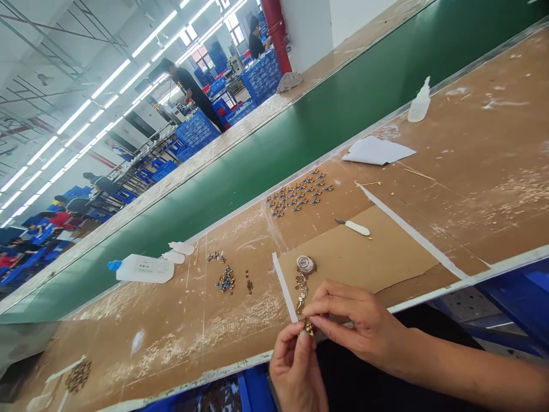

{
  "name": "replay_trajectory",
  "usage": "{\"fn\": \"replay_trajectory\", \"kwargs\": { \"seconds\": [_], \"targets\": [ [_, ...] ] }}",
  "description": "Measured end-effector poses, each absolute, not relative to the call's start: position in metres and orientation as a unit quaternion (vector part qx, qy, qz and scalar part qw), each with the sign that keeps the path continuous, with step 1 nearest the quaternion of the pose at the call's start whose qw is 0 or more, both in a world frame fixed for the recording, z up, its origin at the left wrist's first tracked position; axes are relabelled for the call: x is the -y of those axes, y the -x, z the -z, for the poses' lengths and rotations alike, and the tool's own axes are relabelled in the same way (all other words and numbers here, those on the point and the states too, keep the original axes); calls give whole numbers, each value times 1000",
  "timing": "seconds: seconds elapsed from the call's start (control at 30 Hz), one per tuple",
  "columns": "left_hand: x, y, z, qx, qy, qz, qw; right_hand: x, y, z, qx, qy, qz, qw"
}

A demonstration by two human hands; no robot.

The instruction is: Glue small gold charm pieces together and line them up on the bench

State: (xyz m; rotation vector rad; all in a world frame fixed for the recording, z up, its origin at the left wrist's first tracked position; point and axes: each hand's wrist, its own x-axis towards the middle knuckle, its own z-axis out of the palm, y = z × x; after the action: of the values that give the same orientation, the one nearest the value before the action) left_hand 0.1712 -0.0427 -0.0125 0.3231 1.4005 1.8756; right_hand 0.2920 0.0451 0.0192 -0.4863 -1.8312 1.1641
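Note:
Between its thumb and fingers, my left hand (pixel 295 363) pinches a small shiny metal piece (pixel 310 329) with coloured spots. My right hand (pixel 355 317) meets it there, thumb and fingertips closed together at the piece; whether they hold something thin of their own I cannot make out. Just beyond the hands, flat metal discs (pixel 302 289) trail from a small round pot (pixel 306 264) of pale paste on a cardboard sheet (pixel 386 252). A white-handled knife (pixel 354 227) lies on that sheet.
Small blue-and-gold pieces stand in rows (pixel 295 194) and in a heap (pixel 226 279). Bottles (pixel 146 269) lie at left; a squeeze bottle (pixel 420 103) stands far right near white paper (pixel 377 150). A green conveyor belt (pixel 257 160) runs behind the table; people work beyond.

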Motion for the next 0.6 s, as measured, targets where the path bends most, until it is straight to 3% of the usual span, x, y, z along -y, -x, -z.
{"fn": "replay_trajectory", "kwargs": {
  "seconds": [0.13,0.23,0.6],
  "targets": [
    [46,-181,3,-648,-237,-702,175,-54,-298,-20,738,194,-483,429],
    [48,-185,-2,-649,-333,-678,93,-56,-302,-19,750,170,-479,422],
    [41,-174,-4,-567,-516,-642,18,-63,-310,-19,796,103,-422,421]
  ]
}}
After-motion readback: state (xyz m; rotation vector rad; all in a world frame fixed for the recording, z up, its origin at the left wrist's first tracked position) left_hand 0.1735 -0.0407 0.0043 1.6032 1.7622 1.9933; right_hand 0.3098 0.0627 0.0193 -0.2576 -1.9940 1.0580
